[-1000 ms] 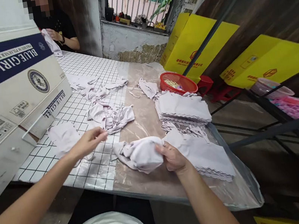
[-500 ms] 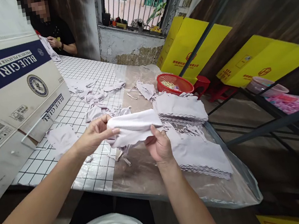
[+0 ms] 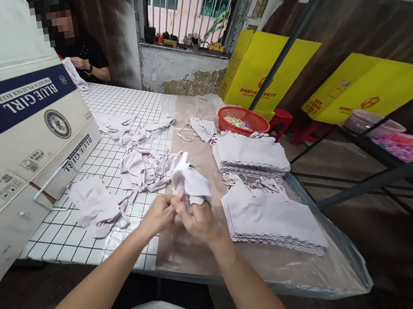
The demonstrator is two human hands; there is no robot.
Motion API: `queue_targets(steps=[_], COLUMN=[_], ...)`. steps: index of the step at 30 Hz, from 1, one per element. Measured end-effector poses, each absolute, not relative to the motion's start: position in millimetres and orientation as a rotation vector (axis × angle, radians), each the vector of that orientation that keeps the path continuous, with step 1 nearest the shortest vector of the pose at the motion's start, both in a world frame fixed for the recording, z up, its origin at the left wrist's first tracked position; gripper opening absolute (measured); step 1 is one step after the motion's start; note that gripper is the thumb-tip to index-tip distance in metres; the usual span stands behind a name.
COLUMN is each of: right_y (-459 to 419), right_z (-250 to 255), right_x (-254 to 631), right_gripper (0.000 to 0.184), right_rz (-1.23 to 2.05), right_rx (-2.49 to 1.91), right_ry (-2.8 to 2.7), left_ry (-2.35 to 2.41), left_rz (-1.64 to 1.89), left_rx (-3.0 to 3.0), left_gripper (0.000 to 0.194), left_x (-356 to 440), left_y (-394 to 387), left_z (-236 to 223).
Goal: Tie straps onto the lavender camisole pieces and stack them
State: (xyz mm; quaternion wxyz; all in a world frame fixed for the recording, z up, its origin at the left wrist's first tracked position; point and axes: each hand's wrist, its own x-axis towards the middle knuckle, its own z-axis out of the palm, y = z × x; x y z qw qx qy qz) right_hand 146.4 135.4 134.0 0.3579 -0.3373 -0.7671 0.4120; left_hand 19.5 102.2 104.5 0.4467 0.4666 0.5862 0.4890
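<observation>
Right now the left hand [image 3: 160,214] and right hand [image 3: 200,223] grip one bunched pale cloth [image 3: 193,180] over the desk [image 3: 192,261], with two neat stacks [image 3: 251,152] [image 3: 275,219] already squared up, a crumpled heap [image 3: 146,166] and one loose piece [image 3: 94,203] yet unstacked.

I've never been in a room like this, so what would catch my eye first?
Probably the big upturned-lettered carton looming at the left. Next, two bright yellow boxes stand beyond the table on the right, near a red basket. In the middle, the left hand and right hand hold a bunched pale cloth.
</observation>
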Motion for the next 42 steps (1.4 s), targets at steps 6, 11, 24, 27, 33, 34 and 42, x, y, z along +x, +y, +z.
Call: queue_targets(steps=[6,11,24,27,33,34,42], right_y=[103,88,193,198,194,193,188], right_z=[86,73,160,167,168,169,174], right_x=[135,150,155,163,173,175,199], right_gripper=[0.043,0.032,0.042,0.044,0.041,0.040,0.031], right_rz=[1.023,1.194,1.588,1.618,1.673,1.687,1.753], right_rx=[-0.886,-0.753,-0.655,-0.655,-0.651,-0.648,-0.365], right_ry=[-2.051,-2.110,-1.755,-1.688,-1.632,-1.663,-2.403], left_ry=[0.943,0.886,1.058,1.111,1.184,1.199,1.364], left_rz=[1.710,1.723,1.322,1.446,1.766,1.825,2.147], left_rx=[0.507,0.285,0.678,0.637,0.718,0.752,1.003], left_gripper=[0.048,0.034,0.050,0.071,0.048,0.044,0.039], left_x=[28,-6,-31,-39,-41,-41,-53], left_y=[119,126,113,113,118,120,130], left_z=[95,99,170,172,181,185,223])
